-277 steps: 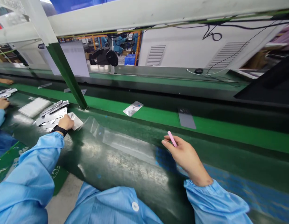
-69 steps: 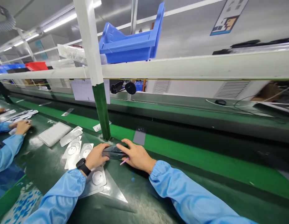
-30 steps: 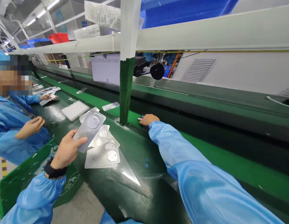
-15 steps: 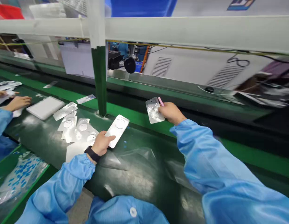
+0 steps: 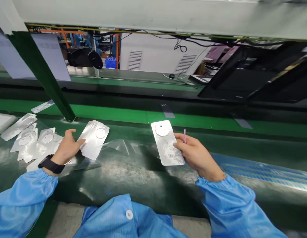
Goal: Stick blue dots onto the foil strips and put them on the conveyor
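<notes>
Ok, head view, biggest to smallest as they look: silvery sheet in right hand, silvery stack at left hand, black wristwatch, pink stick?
1. Silvery sheet in the right hand and silvery stack at the left hand: look alike, not ranking them.
2. Black wristwatch.
3. Pink stick.

No readable text, posted paper sheet (image 5: 50, 56) too blurred

Two bare hands (image 5: 66, 145), one black wristwatch (image 5: 51, 166), one thin pink stick (image 5: 184, 136), one silver foil rectangular card (image 5: 165, 142), one fanned stack of silver foil cards (image 5: 94, 138).
</notes>
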Available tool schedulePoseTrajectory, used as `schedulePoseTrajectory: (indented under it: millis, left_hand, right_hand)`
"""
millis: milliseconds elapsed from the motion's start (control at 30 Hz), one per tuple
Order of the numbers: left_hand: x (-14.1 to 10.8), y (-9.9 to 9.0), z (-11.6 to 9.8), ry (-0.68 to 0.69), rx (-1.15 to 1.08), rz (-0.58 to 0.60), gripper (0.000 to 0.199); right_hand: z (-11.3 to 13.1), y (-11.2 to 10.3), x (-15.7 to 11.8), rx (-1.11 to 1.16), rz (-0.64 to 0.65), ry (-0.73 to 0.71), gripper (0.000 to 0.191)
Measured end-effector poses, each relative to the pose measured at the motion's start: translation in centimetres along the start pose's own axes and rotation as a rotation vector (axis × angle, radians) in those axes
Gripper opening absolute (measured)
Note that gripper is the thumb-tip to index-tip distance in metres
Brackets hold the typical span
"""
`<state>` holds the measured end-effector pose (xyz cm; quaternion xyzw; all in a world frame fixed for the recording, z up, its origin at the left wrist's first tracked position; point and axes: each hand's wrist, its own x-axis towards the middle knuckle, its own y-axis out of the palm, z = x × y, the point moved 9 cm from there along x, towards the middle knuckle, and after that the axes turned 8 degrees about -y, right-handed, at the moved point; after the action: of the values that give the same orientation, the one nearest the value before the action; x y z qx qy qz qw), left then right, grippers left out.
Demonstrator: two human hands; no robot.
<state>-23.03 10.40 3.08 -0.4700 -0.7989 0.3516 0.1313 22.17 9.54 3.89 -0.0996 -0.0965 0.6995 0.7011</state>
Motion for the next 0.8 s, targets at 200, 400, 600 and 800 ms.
schedulePoseTrajectory:
  millis: [200, 400, 600, 800]
  left_hand:
    - [-6.9, 1.2, -7.9, 0.471, -0.007, -0.072, 0.022]
    - [-15.9, 16.0, -13.7, 0.805, 0.162, 0.443, 0.022]
    - [-15.9, 21.4, -10.8, 0.772, 0.469, 0.624, 0.038]
    - [-16.1, 21.4, -10.6, 0.785, 0.438, 0.723, 0.045]
  right_hand:
    - [-5.1, 3.4, -3.5, 0.155, 0.121, 0.121, 0.033]
    - [-4.1, 7.9, -5.1, -0.173, 0.313, -0.110, 0.026]
    - [-3.9, -0.6, -2.5, -0.066, 0.023, -0.075, 0.023]
    - [-5.7, -1.3, 2.3, 0.202, -0.037, -0.004, 0.037]
